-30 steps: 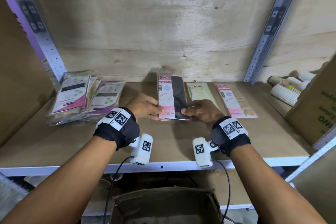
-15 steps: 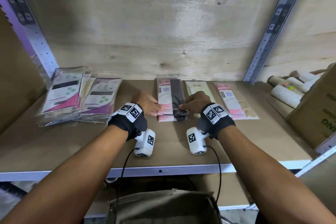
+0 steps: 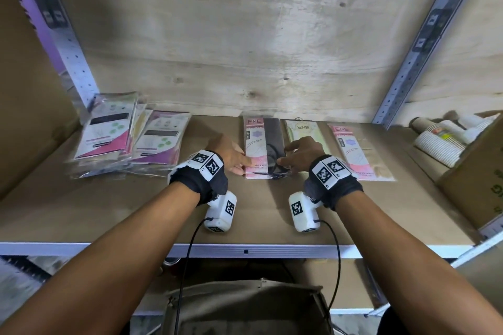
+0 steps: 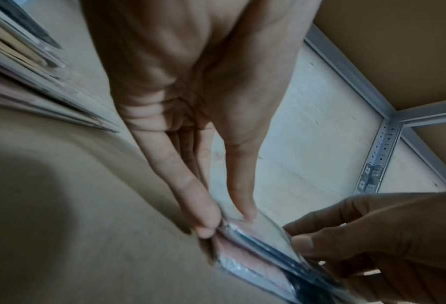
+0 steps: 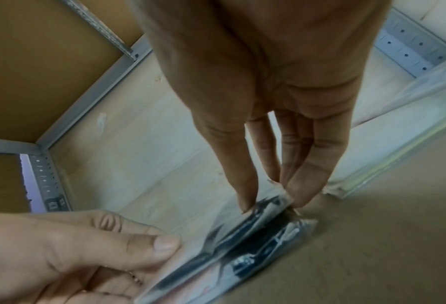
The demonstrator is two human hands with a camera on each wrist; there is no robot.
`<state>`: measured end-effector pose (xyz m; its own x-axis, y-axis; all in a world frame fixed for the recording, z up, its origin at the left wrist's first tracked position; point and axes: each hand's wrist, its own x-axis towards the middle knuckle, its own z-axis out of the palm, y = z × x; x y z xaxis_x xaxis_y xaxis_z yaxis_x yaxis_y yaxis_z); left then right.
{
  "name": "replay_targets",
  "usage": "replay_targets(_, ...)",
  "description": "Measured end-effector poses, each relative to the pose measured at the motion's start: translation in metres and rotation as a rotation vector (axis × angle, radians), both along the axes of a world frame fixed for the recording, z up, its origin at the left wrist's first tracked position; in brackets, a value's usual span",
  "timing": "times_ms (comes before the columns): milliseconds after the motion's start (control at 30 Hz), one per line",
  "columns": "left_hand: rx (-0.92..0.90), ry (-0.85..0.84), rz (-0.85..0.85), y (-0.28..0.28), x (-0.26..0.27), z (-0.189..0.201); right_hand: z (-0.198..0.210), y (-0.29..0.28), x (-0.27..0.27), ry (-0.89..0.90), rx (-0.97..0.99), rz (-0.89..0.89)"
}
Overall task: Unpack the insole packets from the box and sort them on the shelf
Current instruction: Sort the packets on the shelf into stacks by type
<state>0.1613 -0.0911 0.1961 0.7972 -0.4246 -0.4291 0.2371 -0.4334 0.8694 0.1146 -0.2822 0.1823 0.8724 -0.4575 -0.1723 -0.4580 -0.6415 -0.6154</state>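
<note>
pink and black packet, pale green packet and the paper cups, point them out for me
pink and black packet point(image 3: 258, 141): head view, on its pink printed left half.
pale green packet point(image 3: 302, 128): head view, on its top near the logo.
paper cups point(image 3: 435, 144): head view, on the ribbed side of the lying stack.

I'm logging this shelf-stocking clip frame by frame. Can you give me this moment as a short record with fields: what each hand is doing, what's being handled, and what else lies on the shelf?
left hand: pinches the near left edge of the pink-and-black packet
right hand: pinches its near right edge
packet state: low over the shelf, on or just above a like packet
right of it: cream packet, then pink packet, both flat
left end: stacked purple packets
far right: paper cups beside a cardboard box
</note>
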Motion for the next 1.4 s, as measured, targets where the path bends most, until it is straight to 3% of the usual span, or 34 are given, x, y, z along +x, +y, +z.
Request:
replay_targets(133,-0.019,-0.130,0.032,0.018,0.008,0.007,0.013,0.008,-0.003,0.036,-0.106,0.053)
replay_targets(367,-0.094,-0.272,0.266,0.084,0.035,0.016,0.045,0.047,0.010,-0.172,-0.191,0.166)
replay_targets(433,-0.120,-0.266,0.306,0.102,0.038,0.015,0.045,0.069,0.021,-0.187,-0.107,0.206)
replay_targets(567,-0.029,-0.325,0.396,0.143,0.045,0.011,0.031,0.120,0.046,-0.126,0.269,0.264)
replay_targets(767,-0.099,-0.269,0.493,0.198,0.055,0.011,0.009,0.194,0.080,-0.033,0.443,0.182)
replay_targets(933,-0.131,-0.245,0.475,0.219,0.053,0.011,-0.006,0.222,0.106,0.049,0.155,0.232)
replay_targets(1267,-0.112,-0.235,0.451,0.215,0.056,0.011,0.003,0.203,0.095,0.138,0.067,0.237)
replay_targets(1300,-0.099,-0.256,0.464,0.214,0.058,0.010,0.003,0.200,0.092,0.114,0.117,0.247)
replay_targets(1400,-0.077,-0.337,0.428,0.207,0.054,0.010,0.010,0.188,0.070,-0.057,0.534,0.176)
